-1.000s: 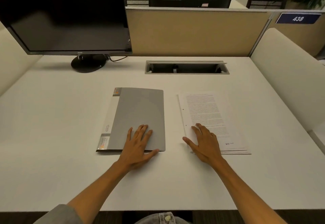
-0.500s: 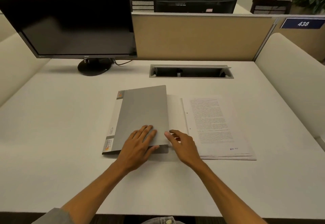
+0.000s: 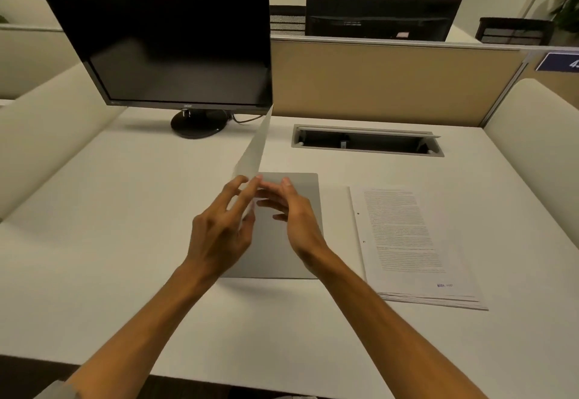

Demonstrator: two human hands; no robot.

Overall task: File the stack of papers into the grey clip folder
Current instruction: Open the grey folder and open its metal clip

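The grey clip folder (image 3: 283, 257) lies at the desk's middle. Its front cover (image 3: 255, 148) stands almost upright and is seen edge-on. My left hand (image 3: 219, 232) grips the cover's near edge, with fingers on the left face and the thumb on the inner side. My right hand (image 3: 294, 217) hovers over the folder's inside, fingers apart, with blurred fingertips touching the cover's inner face near the left hand. The stack of printed papers (image 3: 404, 235) lies flat on the desk to the right of the folder, untouched. The hands hide the folder's clip.
A black monitor (image 3: 175, 44) on a round foot stands at the back left. An open cable hatch (image 3: 366, 141) is sunk into the white desk (image 3: 109, 226) behind the folder. A beige partition (image 3: 376, 82) closes the back, and padded side panels flank the desk.
The folder's cover has swung up from nearly flat to almost upright. My right hand left the papers, came to the cover's edge and rose with it. My left hand now grips the cover.
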